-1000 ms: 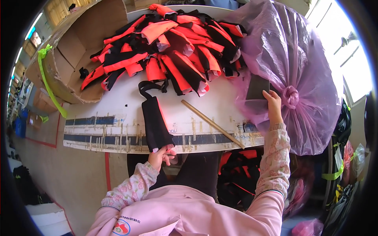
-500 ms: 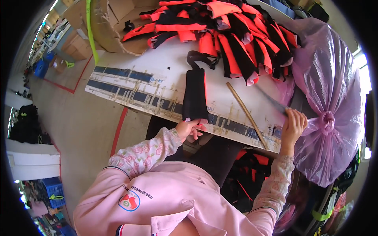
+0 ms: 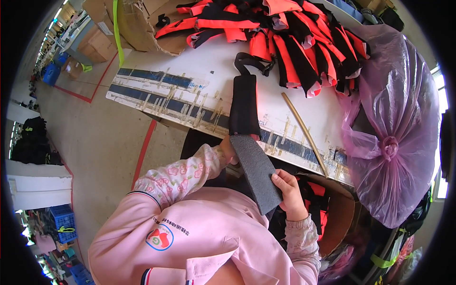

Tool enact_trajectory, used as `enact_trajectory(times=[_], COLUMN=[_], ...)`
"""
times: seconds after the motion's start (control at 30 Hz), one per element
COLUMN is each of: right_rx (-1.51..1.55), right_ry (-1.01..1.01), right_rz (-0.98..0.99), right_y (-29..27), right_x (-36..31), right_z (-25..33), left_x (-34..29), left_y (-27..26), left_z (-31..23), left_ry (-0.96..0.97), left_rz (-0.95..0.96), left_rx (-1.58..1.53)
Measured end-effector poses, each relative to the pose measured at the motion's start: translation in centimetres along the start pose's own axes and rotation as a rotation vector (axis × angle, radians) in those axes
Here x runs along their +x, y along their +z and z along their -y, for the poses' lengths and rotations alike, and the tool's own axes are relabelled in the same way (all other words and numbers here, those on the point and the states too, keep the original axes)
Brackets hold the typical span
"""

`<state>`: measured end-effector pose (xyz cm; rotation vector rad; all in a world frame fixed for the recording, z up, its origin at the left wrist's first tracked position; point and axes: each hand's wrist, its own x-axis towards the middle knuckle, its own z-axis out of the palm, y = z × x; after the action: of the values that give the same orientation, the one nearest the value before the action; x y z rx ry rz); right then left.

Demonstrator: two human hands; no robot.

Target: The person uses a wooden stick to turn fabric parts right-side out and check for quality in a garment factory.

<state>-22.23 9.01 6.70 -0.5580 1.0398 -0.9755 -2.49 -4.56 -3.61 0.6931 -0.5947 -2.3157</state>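
Observation:
My right hand grips the lower right edge of a flat grey foam pad, thumb on top. The pad slants across in front of the table, its upper end at the near opening of a black fabric sleeve with an orange side. That sleeve lies on the table edge, a black strap reaching from its far end. At the sleeve's near end, my left hand is closed on the opening, its fingers partly hidden behind the pad. Whether the pad's tip is inside the sleeve I cannot tell.
A heap of black and orange sleeves covers the back of the white table. A thin wooden stick lies to the right. Beside the table bulges a tied purple plastic bag. Left stands a cardboard box; below right, another box.
My right hand has swung from the table's right side in toward the middle, bringing the grey pad to the sleeve's near end. My left hand stays at the sleeve.

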Motion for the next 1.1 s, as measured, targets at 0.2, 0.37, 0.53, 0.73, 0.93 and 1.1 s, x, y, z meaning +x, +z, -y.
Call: enact_trajectory(times=[0.2, 0.37, 0.53, 0.73, 0.93, 1.1], right_rx=[0.012, 0.037, 0.112, 0.181, -0.821, -1.584], right_ry=[0.021, 0.031, 0.051, -0.05, -0.569, -0.771], right_rz=[-0.137, -0.202, -0.24, -0.372, -0.517, -0.176], right_y=[0.2, -0.4, 0.9, 3.0, 3.6, 7.7], right_x=[-0.2, -0.8, 0.0, 4.6, 3.4, 1.0], right_z=[-0.2, -0.3, -0.5, -1.4, -0.2, 0.0], left_x=[-0.8, -1.1, -1.5, -1.4, -2.5, -1.7], left_y=[3.3, 1.1, 2.8, 2.2, 4.1, 2.2], left_z=[-1.5, -0.4, -0.9, 4.9, -0.3, 2.2], left_ry=[0.192, 0.039, 0.034, 0.419, -0.035, 0.162], left_rz=[-0.198, -0.354, -0.318, -0.008, 0.021, -0.011], left_rx=[0.504, 0.259, 0.41, 0.708, 0.474, 0.052])
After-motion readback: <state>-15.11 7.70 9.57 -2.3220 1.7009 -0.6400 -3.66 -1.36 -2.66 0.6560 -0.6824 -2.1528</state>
